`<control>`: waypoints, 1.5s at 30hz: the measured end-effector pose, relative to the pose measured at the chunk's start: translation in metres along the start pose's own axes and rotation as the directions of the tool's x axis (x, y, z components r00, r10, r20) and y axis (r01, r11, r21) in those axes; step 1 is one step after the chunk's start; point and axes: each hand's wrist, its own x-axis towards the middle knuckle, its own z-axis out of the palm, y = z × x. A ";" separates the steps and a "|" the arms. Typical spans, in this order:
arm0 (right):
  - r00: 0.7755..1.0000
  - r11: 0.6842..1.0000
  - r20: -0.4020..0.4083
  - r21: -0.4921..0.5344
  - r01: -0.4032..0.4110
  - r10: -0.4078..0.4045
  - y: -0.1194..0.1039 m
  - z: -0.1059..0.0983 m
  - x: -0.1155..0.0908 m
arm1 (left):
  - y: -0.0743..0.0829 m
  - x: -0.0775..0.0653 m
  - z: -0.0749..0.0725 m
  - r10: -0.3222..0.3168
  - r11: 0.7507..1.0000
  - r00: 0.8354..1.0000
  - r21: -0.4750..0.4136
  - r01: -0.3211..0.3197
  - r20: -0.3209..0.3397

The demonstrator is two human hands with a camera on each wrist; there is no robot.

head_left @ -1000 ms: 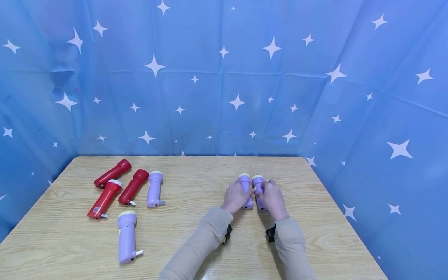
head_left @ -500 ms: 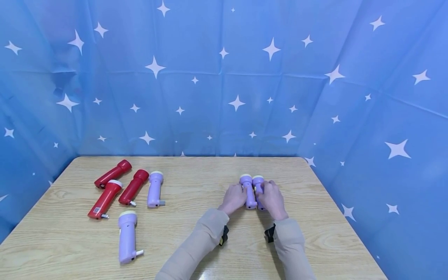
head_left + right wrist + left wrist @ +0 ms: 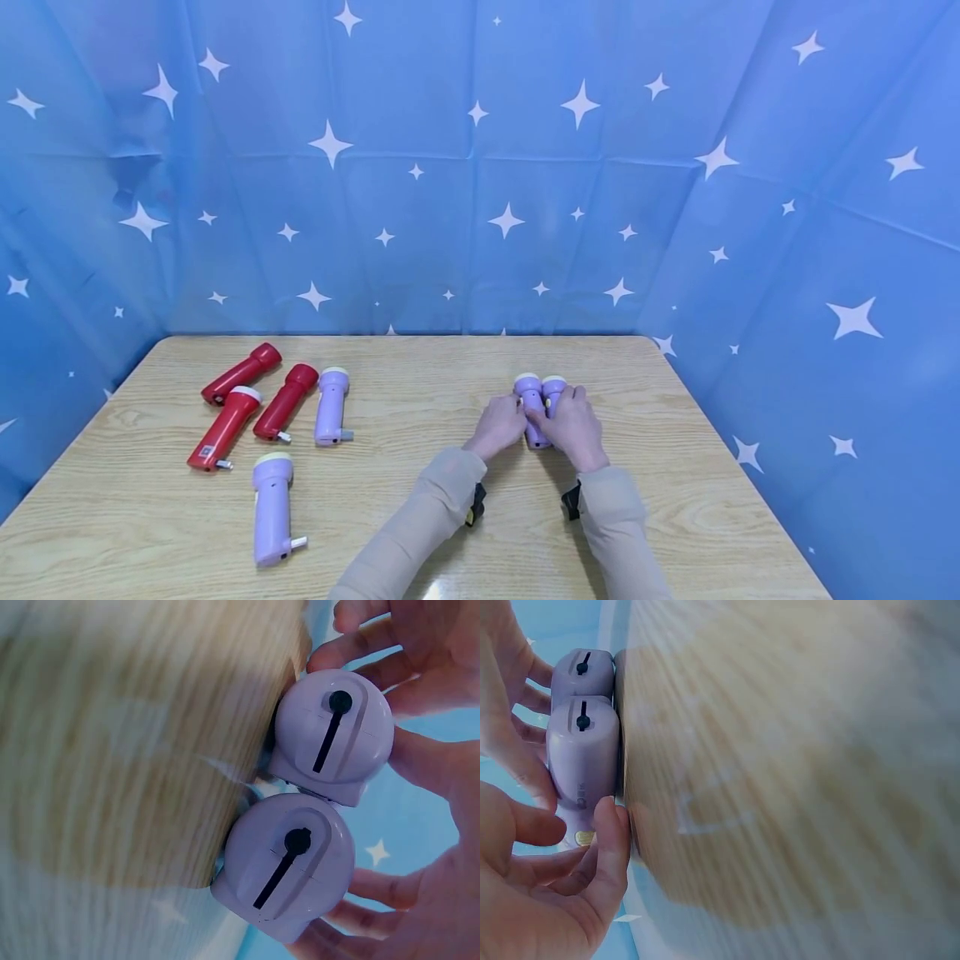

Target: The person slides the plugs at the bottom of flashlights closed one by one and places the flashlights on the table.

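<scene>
Two purple flashlights lie side by side on the table's right half, the left one (image 3: 528,388) against the right one (image 3: 553,389). My right hand (image 3: 576,425) reaches across both, its thumb on the left flashlight and its fingers at the far side of the right one. Beside the left flashlight is my left hand (image 3: 499,425), fingers loosely bent and fingertips close to its side; the left wrist view shows its thumb (image 3: 544,826) away from the body. In the right wrist view, the ends of the upper flashlight (image 3: 334,739) and lower flashlight (image 3: 289,862) show black sliders.
On the left of the wooden table (image 3: 420,375) lie several red flashlights (image 3: 225,429) in a loose group. Near them are a purple flashlight (image 3: 331,408) and, closer to the front, another purple flashlight (image 3: 272,512). A blue star-patterned curtain (image 3: 472,208) hangs behind the table.
The left flashlight has shifted right against the other one. My left hand has drawn its thumb back to the left. My right thumb has moved left, across onto the left flashlight.
</scene>
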 end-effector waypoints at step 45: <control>0.997 1.000 0.073 -0.025 -0.012 0.013 0.001 0.001 0.002 | -0.105 -0.067 -0.183 -0.188 0.898 0.907 0.309 0.314 -0.376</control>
